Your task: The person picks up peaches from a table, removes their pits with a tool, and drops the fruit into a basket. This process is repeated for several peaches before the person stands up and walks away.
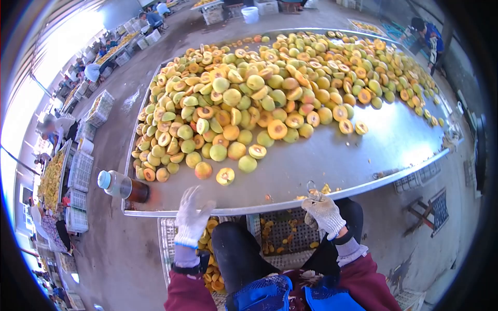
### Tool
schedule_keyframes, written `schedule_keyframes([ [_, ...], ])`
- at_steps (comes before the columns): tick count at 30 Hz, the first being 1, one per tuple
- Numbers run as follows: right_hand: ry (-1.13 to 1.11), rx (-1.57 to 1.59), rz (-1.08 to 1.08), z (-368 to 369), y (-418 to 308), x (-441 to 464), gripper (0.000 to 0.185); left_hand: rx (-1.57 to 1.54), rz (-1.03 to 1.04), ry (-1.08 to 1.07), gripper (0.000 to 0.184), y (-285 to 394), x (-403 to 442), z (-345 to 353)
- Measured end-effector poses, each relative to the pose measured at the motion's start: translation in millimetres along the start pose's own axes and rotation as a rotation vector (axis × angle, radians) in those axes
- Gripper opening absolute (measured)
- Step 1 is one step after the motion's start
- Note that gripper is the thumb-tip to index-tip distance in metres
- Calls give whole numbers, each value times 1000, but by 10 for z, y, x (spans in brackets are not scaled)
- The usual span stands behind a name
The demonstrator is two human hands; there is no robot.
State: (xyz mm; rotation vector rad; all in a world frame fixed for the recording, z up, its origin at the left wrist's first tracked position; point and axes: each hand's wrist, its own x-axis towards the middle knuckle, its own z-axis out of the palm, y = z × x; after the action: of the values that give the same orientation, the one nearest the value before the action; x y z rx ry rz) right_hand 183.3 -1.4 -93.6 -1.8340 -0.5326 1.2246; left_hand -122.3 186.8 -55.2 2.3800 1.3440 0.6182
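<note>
A large heap of halved yellow-green fruit (254, 98) covers much of the metal table (249, 184). My left hand (193, 216), in a white knit glove, is at the near edge with fingers apart and nothing in them, slightly blurred. A cut half (225, 176) lies beyond it. My right hand (322, 211), in a soiled glove, is closed on a small metal loop tool (311, 186) at the near edge. Small yellow scraps (326, 188) lie beside it.
A bottle of dark liquid (123, 186) lies at the table's left corner. Below the near edge are a crate of fruit pieces (165, 243) and a dark crate (282, 236). A stool (433, 212) stands right. People work at tables far left.
</note>
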Motion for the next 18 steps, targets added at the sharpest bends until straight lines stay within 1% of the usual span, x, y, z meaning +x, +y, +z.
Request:
schedule_keyframes([
  [1, 52, 2, -105, 13, 38, 110, 20, 34, 51, -49, 55, 107, 237, 27],
  [2, 47, -6, -117, -17, 36, 151, 20, 55, 78, -66, 56, 170, 487, 107],
  [4, -39, 164, 119, -84, -79, 165, 17, 80, 159, -68, 60, 181, 994, 338],
  [5, -45, 153, 111, -101, -19, 201, 17, 87, 211, -53, 62, 150, 1230, 467],
  [7, -46, -71, -261, -152, 158, 290, 15, 190, 195, -37, 66, 170, 1723, 722],
  [8, -65, -84, -273, -198, 215, 346, 15, 282, 151, -34, 68, 161, 1933, 880],
  [9, 18, -519, -661, -257, 254, 407, 16, 375, 105, -32, 71, 197, 2110, 1003],
  [10, 110, -951, -1046, -282, 251, 456, 17, 466, 30, -120, 72, 360, 2198, 1008],
  [11, 92, -957, -1059, -257, 188, 439, 17, 552, -45, -213, 74, 511, 2247, 1024],
  [12, 3, -520, -649, -215, 111, 344, 14, 471, -71, -188, 74, 529, 2273, 1128],
  [13, -79, -91, -219, -186, 75, 259, 11, 480, -69, -210, 70, 544, 2257, 1203],
  [14, -80, -119, -237, -189, 67, 246, 3, 449, -48, -241, 67, 517, 2160, 1260],
  [15, -90, -120, -241, -197, 90, 277, 3, 420, -20, -265, 63, 491, 2029, 1300],
  [17, 22, -668, -793, -229, 168, 329, 6, 307, -24, -404, 55, 457, 1765, 1347],
  [18, -41, -582, -672, -234, 176, 298, 2, 329, 31, -415, 53, 457, 1622, 1347],
])
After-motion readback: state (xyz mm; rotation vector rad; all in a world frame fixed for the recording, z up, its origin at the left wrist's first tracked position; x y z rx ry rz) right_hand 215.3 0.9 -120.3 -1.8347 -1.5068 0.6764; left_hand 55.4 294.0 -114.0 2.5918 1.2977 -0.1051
